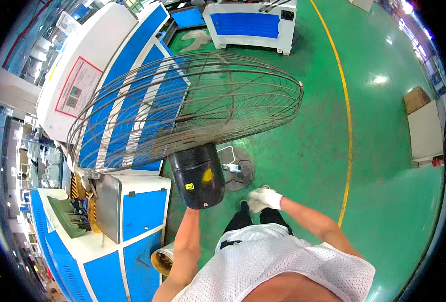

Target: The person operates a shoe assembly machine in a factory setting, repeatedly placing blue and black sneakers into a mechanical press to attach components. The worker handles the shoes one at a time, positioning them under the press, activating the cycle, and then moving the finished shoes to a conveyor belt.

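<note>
A big pedestal fan stands in front of me, with a dark round wire cage [233, 95] and a black motor housing [197, 176] facing me. Yellow marks show on the housing. My bare left forearm reaches up to the housing's underside, which hides the left hand, so its grip cannot be made out. In a white glove, my right hand [265, 199] hangs in front of my legs, right of the housing and apart from it. Its fingers look loosely extended with nothing in them. Below the fan, its round dark base [240, 173] rests on the green floor, with a small white-and-blue object [231, 167] over it.
Blue-and-white machine cabinets [143, 209] line my left side, close to the fan cage. Another blue-and-white cabinet [248, 25] stands ahead. A round bin [163, 259] sits by my left arm. Along the right runs a yellow floor line [348, 126]; farther right, a cardboard box [416, 99] tops a pale cabinet.
</note>
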Available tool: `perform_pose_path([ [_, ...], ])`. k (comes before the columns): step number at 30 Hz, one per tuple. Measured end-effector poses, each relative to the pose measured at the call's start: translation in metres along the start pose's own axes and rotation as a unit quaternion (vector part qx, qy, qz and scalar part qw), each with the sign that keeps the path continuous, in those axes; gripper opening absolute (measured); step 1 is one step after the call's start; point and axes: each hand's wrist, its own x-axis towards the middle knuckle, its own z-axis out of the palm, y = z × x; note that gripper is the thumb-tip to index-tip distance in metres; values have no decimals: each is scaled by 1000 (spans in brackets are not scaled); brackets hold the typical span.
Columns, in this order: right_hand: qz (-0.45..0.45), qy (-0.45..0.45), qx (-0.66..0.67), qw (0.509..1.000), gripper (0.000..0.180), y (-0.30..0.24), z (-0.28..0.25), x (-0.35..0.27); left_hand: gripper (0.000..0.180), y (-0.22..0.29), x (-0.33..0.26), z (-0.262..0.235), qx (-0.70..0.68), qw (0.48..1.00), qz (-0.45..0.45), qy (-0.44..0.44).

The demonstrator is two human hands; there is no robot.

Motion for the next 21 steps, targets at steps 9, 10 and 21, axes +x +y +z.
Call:
perform_pose_path([
  [9,-76,488,399,773,47,190,-282,-114,63,-43,-119,27,300,935,-188,21],
  [10,-74,420,420,801,55,225,-319,-137,61,-76,-136,30,260,948,-182,35],
  [21,13,404,288,868,39,131,-486,-171,67,-98,-132,193,344,904,-250,-45],
])
